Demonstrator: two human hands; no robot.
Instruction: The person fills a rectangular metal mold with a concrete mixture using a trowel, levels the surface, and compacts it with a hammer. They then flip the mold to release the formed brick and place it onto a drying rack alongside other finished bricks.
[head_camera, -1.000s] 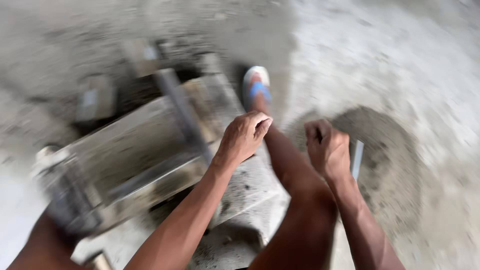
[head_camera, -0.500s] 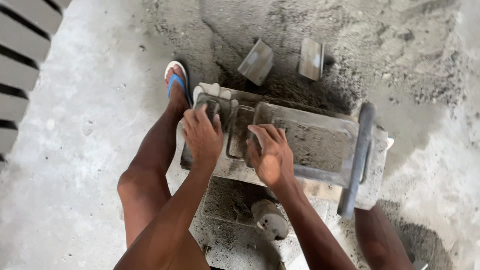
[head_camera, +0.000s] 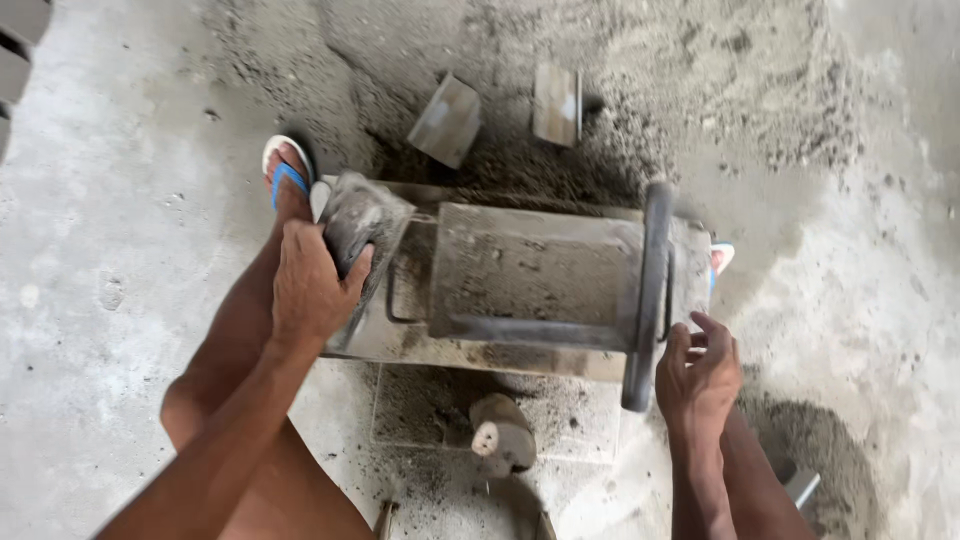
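Note:
A grey metal block mould (head_camera: 530, 280), caked in cement, lies on the floor between my legs. My left hand (head_camera: 312, 290) grips a dirty metal end plate (head_camera: 362, 222) at the mould's left end. My right hand (head_camera: 698, 372) hovers with fingers apart just right of a round metal bar (head_camera: 650, 290) that crosses the mould's right end, not clearly touching it. My left foot in a blue and white sandal (head_camera: 283, 178) rests beside the mould's left end.
Two grey metal pieces (head_camera: 446, 120) (head_camera: 556, 102) lie in loose dark sand behind the mould. A slab (head_camera: 440, 405) with a short wooden handle (head_camera: 500, 432) on it sits in front. A sand heap (head_camera: 820, 450) is at the lower right.
My right hand came off the top of the mould and moved to the bar at its right end. My left hand took hold of the end plate.

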